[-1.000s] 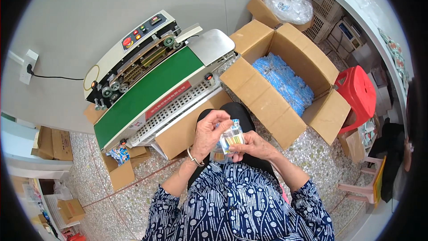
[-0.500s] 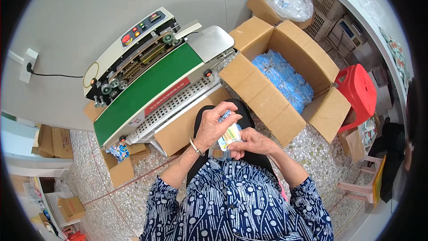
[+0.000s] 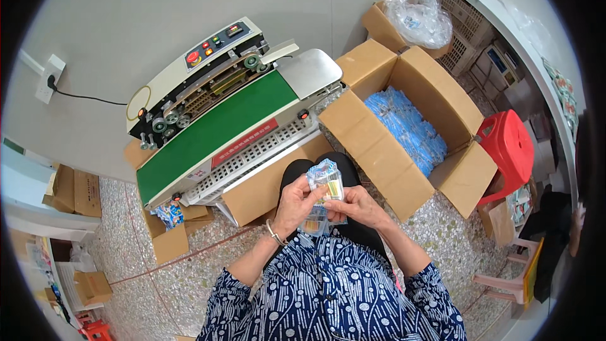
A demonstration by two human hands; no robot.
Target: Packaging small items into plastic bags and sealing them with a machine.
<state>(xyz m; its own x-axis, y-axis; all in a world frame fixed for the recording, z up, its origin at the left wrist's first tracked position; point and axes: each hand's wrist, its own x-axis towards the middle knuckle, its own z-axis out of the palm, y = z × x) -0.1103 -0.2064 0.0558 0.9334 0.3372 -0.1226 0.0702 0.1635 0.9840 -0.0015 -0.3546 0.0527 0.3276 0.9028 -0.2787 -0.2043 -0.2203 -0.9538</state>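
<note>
A small clear plastic packet (image 3: 324, 172) with blue print along its top stands over my lap. Inside it shows a pale insert with yellow and green stripes. My left hand (image 3: 292, 207), a bangle on its wrist, pinches the packet's left side with the thumb across its front. From the right, my right hand (image 3: 364, 208) grips the lower right edge between thumb and fingers. Beneath the hands another clear packet (image 3: 312, 225) rests on my lap, partly covered. Some of my fingers are hidden behind the packets.
A sealing machine with a green conveyor belt (image 3: 218, 125) stands ahead on the left. An open carton (image 3: 361, 131) holds many blue packets (image 3: 407, 127) at the right, beside a red stool (image 3: 506, 151). Below the belt's left end, a small carton (image 3: 170, 244) holds blue packets.
My left hand has slid down from the packet's top to its left side, exposing the blue printed upper part. The whole view has shifted slightly.
</note>
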